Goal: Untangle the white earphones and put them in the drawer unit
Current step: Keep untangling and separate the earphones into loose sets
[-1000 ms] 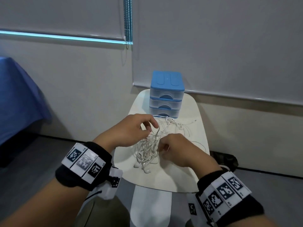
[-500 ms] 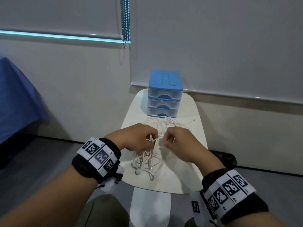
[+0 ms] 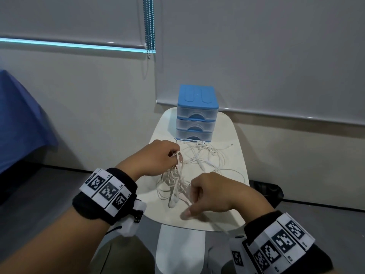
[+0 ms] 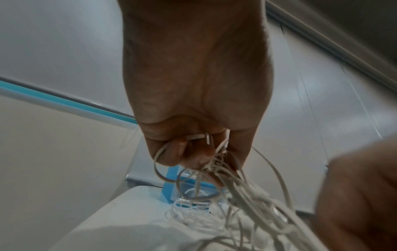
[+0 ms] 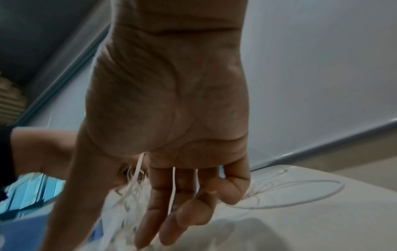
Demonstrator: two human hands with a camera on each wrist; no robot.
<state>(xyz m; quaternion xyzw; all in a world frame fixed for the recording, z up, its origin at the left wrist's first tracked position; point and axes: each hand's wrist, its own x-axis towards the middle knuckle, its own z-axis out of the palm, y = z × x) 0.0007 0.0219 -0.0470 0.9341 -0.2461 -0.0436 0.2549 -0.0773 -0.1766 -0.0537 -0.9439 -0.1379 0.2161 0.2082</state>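
The left hand [image 3: 156, 161] is gripping the white earphones [image 3: 177, 182], hanging down mid-frame; the right hand [image 3: 211, 192] is pinching strands lower right.

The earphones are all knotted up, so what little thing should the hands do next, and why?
Probably the right hand should draw one cable out sideways. The left hand holds the earphones bunched above the table, still tangled, and the drawer unit is shut.

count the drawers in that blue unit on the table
3: the drawer unit holds a top drawer, a middle drawer and a bottom drawer, stacked and all shut.
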